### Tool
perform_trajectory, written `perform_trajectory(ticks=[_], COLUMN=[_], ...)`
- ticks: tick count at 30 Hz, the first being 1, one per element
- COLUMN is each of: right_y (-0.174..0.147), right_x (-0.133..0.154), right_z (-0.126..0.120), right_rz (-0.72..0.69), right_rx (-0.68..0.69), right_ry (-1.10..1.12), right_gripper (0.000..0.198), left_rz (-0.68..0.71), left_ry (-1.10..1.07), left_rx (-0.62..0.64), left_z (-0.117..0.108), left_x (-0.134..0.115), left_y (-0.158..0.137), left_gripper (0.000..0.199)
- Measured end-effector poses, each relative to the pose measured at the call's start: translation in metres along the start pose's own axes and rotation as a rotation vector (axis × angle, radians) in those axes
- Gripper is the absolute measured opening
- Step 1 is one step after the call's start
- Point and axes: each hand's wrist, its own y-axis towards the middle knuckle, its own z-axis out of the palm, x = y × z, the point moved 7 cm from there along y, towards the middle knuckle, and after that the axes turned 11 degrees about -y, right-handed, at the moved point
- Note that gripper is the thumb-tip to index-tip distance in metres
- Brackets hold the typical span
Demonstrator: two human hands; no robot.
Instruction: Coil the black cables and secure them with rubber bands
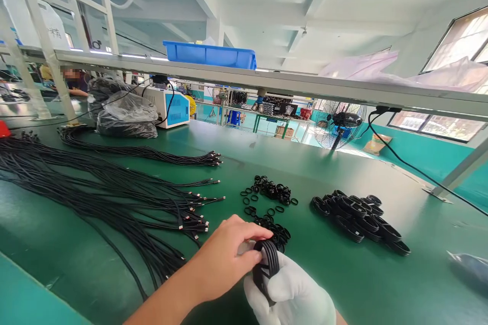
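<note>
At the bottom edge of the frame, a bare left hand (223, 259) and a white-gloved right hand (290, 289) meet over a coiled black cable (267, 264), both forearms cut off by the picture's lower border. The glove hides the right hand's fingers, which wrap the coil from below and hold it; how much of the coil lies inside the palm cannot be made out. The left hand arches over from 9 o'clock, its fingers curled and pinched on the top of the coil, the thumb lost behind the loops. The coil sits just above the green counter (343, 284) at 6 o'clock.

Just beyond the hands, toward 12 o'clock, small black rings (270, 193) lie scattered in two loose heaps, too small to count. At 2 o'clock a row of finished coils (360, 221) overlaps one another. A spread of loose black cables (95, 188) fans from 9 o'clock, their far ends running out of frame. Farther back at 10 o'clock sit dark plastic bags (122, 114), contents unclear, and a white-and-blue machine (170, 106). A blue bin (209, 55) rests on the overhead shelf (305, 84). A second person (74, 81) is partly hidden behind a frame post at 10 o'clock.
</note>
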Motion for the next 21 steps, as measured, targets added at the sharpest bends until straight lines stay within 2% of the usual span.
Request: perform_trajectory(ticks=[3,6,11,13,15,18,21], right_y=[0.002,0.008,0.011,0.011,0.011,0.011,0.012], right_x=[-0.005,-0.002,0.003,0.004,0.007,0.01,0.007], right_z=[0.0,-0.007,-0.02,-0.02,-0.015,-0.009,-0.01], right_rz=[0.037,-0.025,-0.048,-0.052,-0.083,-0.098,-0.048], right_rx=[-0.051,-0.219,-0.501,-0.502,-0.417,-0.337,-0.368], right_ry=[0.087,0.102,-0.294,-0.312,-0.239,-0.193,-0.238], right_gripper=[0.048,0.049,0.059,0.059,0.055,0.052,0.054], left_rz=[-0.072,-0.147,-0.186,-0.196,-0.215,-0.243,-0.223], left_ry=[-0.06,-0.134,-0.121,-0.163,-0.222,-0.342,-0.459], left_rx=[0.031,-0.022,-0.137,-0.18,-0.213,-0.141,-0.097], left_z=[-0.004,-0.012,-0.014,-0.013,-0.012,-0.001,0.01], left_x=[0.008,0.025,0.041,0.043,0.045,0.051,0.054], left_y=[0.01,0.019,0.021,0.018,0.013,0.006,0.002], left_gripper=[0.029,0.029,0.034,0.032,0.031,0.026,0.021])
